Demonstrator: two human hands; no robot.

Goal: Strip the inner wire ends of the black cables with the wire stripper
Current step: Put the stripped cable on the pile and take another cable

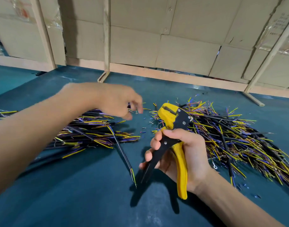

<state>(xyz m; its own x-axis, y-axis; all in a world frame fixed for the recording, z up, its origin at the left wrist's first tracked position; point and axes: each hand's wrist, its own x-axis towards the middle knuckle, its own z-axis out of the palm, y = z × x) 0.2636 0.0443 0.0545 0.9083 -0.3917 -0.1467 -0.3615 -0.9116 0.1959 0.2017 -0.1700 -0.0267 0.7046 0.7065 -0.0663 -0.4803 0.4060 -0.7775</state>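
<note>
Cardboard walls (181,46) back teal tabletop (75,194) strewn with black cables (230,136).

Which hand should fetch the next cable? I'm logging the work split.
Left. The left hand hovers over the left pile of black cables, fingers loosely curled, apparently holding nothing. The right hand is occupied gripping the wire stripper.

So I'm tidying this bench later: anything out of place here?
One black cable lies apart from the left pile, angled toward the wire stripper. Small insulation bits are scattered on the mat between the piles.
</note>
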